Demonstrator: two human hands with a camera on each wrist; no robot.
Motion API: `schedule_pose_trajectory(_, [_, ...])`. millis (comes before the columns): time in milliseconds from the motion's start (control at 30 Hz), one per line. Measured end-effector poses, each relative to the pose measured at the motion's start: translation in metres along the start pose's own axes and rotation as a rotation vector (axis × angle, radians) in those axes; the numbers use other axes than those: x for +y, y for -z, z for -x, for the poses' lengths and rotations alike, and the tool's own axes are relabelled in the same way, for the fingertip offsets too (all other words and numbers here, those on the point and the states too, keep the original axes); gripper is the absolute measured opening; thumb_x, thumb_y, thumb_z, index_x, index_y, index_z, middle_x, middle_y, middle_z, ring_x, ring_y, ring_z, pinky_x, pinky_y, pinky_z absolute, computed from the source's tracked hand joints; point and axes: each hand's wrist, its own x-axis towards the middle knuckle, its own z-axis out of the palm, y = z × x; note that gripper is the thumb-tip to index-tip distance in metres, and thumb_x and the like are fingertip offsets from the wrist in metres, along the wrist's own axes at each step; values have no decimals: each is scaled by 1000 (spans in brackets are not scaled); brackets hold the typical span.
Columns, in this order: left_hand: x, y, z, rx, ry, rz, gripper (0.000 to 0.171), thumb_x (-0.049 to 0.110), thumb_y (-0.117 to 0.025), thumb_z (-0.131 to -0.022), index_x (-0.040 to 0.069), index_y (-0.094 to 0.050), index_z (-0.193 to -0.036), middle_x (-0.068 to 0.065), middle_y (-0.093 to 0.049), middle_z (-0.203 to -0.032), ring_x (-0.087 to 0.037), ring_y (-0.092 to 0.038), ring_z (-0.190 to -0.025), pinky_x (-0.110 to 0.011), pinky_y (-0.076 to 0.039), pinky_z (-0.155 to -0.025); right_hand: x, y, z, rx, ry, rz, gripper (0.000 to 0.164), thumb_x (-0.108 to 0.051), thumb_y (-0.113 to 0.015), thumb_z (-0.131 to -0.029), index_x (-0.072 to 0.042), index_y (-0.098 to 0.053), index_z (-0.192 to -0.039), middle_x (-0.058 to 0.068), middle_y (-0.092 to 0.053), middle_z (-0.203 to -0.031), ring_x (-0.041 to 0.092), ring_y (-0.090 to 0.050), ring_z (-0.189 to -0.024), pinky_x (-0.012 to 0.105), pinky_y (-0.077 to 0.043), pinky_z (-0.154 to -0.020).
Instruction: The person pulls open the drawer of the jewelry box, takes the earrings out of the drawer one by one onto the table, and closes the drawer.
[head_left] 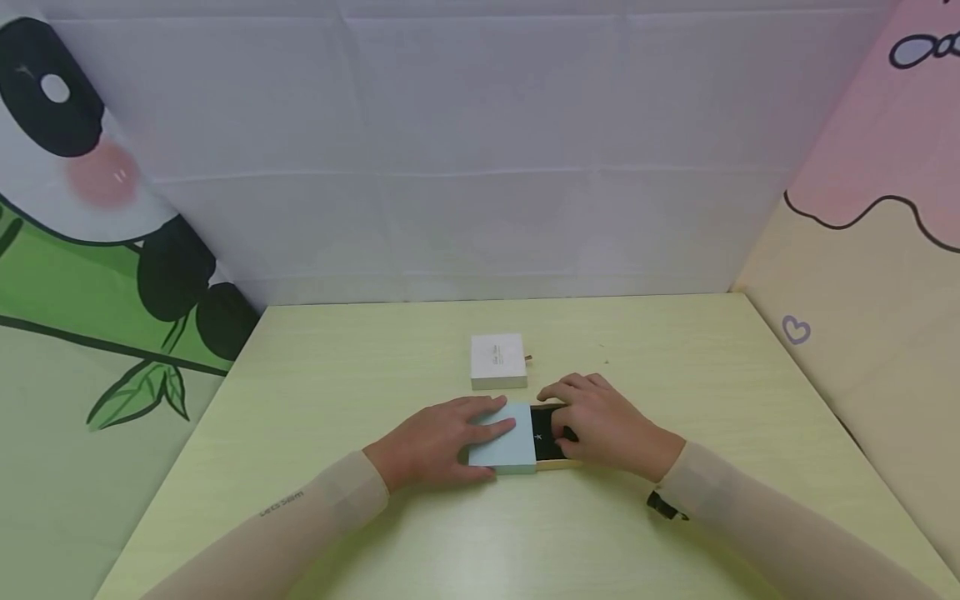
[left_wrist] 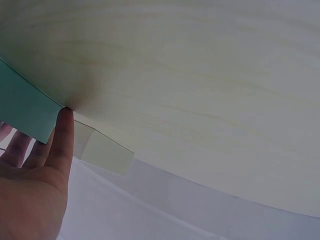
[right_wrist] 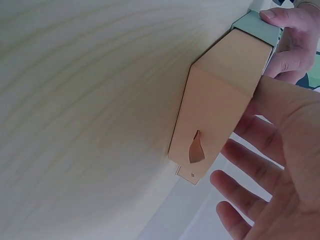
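A light blue drawer-style box (head_left: 504,442) lies on the table, its inner drawer (right_wrist: 212,110) pulled partway out to the right. The drawer has peach-coloured sides and a small ribbon tab (right_wrist: 197,148) at its end. Inside sits a black lining (head_left: 542,432) with a small white mark. My left hand (head_left: 452,440) holds the blue sleeve, thumb along its near side and fingers over the top and far side. Over the drawer is my right hand (head_left: 609,429), thumb and a finger reaching inside past the rim. Their tips are hidden, and the other fingers spread loosely beyond the far side.
A white box (head_left: 498,358) with small print on its lid and a little tab on its right side stands just behind the blue one. Pale wood-grain table (head_left: 360,358) surrounds both. A white cloth wall (head_left: 480,225) rises at the back, with printed panels on either side.
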Motion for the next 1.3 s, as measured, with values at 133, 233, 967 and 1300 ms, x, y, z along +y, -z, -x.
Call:
schedule_pose_trajectory(133, [0,0,0,0,0,1,77,59,-80,-109,34,-55,-178,-4,-50,-189,-29,-56,-171,-48,-60,-130,-1,0,-1,-1,1,-2,20,-21,-99,-94,-25,-84,-82,2,-81,-147,29,-73,-136,49,-62,-107])
schedule_pose_trajectory(233, [0,-2,0,3,6,5,77,58,-80,-109,34,-55,-178,-4,-50,-189,-28,-56,-171,-48,-60,-130,-1,-1,-1,1,11,9,20,-22,-99,-95,-25,-84,-82,2,-81,-146,28,-73,-136,49,-62,-108])
schedule_pose_trajectory(967, [0,0,1,6,8,11,78,58,-80,-109,35,-54,-179,-3,-49,-190,-29,-56,-172,-49,-60,-131,3,2,0,54,73,62,11,-20,-96,-95,-23,-90,-86,0,-83,-142,29,-74,-136,50,-62,-112])
schedule_pose_trajectory(1300, [0,0,1,0,8,17,78,58,-80,-110,35,-53,-179,-4,-49,-190,-29,-55,-172,-50,-59,-132,3,1,0,89,84,102,13,-22,-98,-95,-23,-89,-85,0,-83,-141,29,-74,-136,50,-62,-115])
